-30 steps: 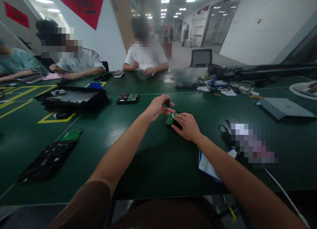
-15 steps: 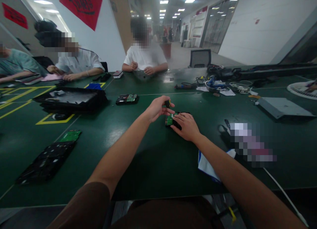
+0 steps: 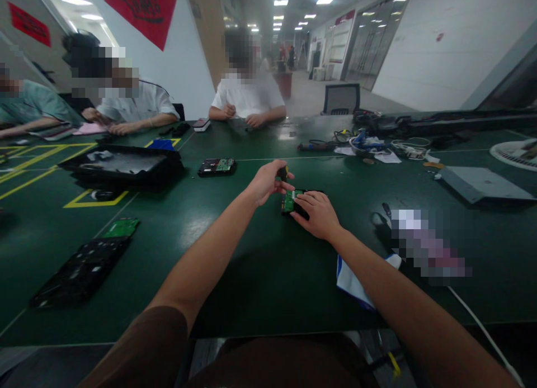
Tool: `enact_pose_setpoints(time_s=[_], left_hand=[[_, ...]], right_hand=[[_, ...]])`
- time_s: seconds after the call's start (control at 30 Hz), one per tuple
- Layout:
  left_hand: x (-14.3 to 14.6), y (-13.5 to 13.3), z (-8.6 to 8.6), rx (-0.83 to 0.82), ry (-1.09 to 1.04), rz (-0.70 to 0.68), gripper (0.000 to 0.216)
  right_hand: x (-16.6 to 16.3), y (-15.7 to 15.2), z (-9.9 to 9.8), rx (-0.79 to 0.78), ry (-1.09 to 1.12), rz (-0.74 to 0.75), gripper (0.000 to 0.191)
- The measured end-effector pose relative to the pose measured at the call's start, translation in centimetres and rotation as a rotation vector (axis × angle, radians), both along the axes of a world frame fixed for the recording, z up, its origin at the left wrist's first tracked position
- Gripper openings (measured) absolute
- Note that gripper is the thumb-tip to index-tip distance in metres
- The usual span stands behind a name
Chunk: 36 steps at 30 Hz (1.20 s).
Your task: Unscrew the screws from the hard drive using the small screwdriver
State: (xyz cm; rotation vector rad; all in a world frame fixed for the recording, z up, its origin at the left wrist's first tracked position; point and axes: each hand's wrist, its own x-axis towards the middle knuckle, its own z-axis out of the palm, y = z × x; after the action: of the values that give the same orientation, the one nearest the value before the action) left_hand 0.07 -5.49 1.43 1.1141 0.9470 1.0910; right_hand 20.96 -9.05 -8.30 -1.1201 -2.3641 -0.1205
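My left hand [image 3: 268,182] is closed around the black-and-yellow handle of a screwdriver [image 3: 284,173], held above a hard drive. Its tip is too small to make out. The hard drive [image 3: 288,203] lies on the dark green table with its green circuit board facing up. Across the drive's right part rests my right hand [image 3: 315,213], fingers bent over the top and thumb against the near side, gripping it. Those fingers hide much of the drive.
Left of me lies a long black assembly [image 3: 84,265] with a green board; beyond it stands a black tray [image 3: 126,163]. Another drive [image 3: 216,166] sits farther back. At right are a blue-and-white cloth [image 3: 356,284], a grey metal box [image 3: 482,184] and tangled cables [image 3: 364,143]. People sit opposite.
The view has shifted slightly. Both hands stay at the hard drive in nearly the same pose, the screwdriver still in my left hand.
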Motion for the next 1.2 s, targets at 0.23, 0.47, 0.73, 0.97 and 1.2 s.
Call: enact_pose_setpoints(time_s=[0.23,0.47,0.73,0.97,1.2], left_hand=[[-0.52,0.24,0.09,0.075,0.059,0.046,0.025],[-0.06,-0.03,-0.02,-0.005,0.027,-0.090,0.027],[-0.59,0.06,0.35,0.060,0.093,0.048,0.027],[-0.27,0.06,0.15,0.029,0.008,0.031,0.023],[-0.55,0.00,0.49,0.052,0.056,-0.011,0.026]], right_hand=[[0.07,0.12,-0.11,0.003,0.000,0.000,0.045],[0.03,-0.03,-0.08,0.009,0.004,-0.003,0.046],[0.02,-0.02,0.09,-0.005,-0.007,-0.012,0.047],[-0.06,-0.14,0.22,-0.007,-0.006,-0.009,0.048],[-0.02,-0.02,0.08,-0.019,0.005,-0.009,0.047]])
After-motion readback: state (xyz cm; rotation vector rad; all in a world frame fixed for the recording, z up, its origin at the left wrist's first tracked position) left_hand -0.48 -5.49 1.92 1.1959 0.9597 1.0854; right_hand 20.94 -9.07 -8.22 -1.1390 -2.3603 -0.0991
